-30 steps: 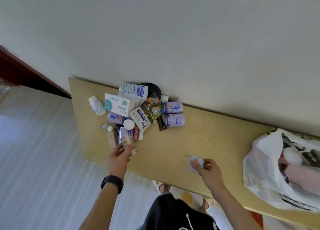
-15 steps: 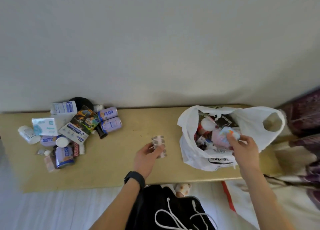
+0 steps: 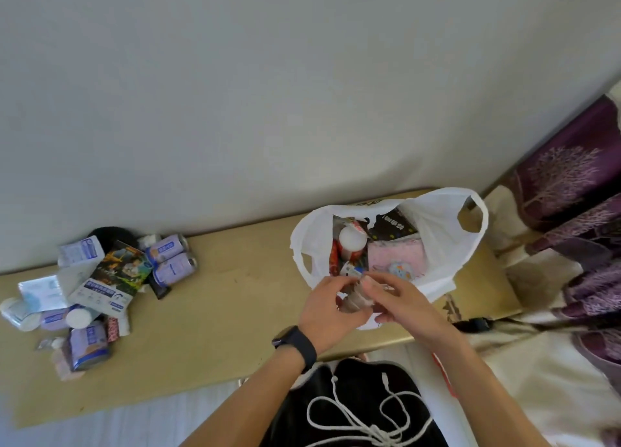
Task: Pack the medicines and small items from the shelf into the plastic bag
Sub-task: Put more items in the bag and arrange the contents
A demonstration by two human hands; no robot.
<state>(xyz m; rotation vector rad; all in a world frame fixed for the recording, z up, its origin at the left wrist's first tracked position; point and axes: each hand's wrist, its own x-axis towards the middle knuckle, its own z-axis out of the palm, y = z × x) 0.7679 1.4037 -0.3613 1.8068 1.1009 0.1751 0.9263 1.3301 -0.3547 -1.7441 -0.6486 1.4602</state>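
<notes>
A white plastic bag (image 3: 440, 241) stands open on the tan shelf (image 3: 228, 298), right of centre, with several items inside, among them a small blue round item (image 3: 400, 270) on a pink packet. In front of the bag's near rim my left hand (image 3: 331, 307) grips a small blister pack (image 3: 357, 300). My right hand (image 3: 401, 298) meets it there, fingertips pinching the same pack. A pile of medicine boxes and bottles (image 3: 111, 278) lies at the shelf's left end, well apart from both hands.
A grey wall runs right behind the shelf. A purple patterned curtain (image 3: 578, 191) hangs at the right, with bedding below it. A small black object (image 3: 473, 324) lies at the shelf's right front edge. A white cord (image 3: 363, 413) hangs over my dark clothing.
My left hand carried the blister pack right, up to the bag's rim. My right hand let the blue item go inside the bag and came back to take hold of the pack too.
</notes>
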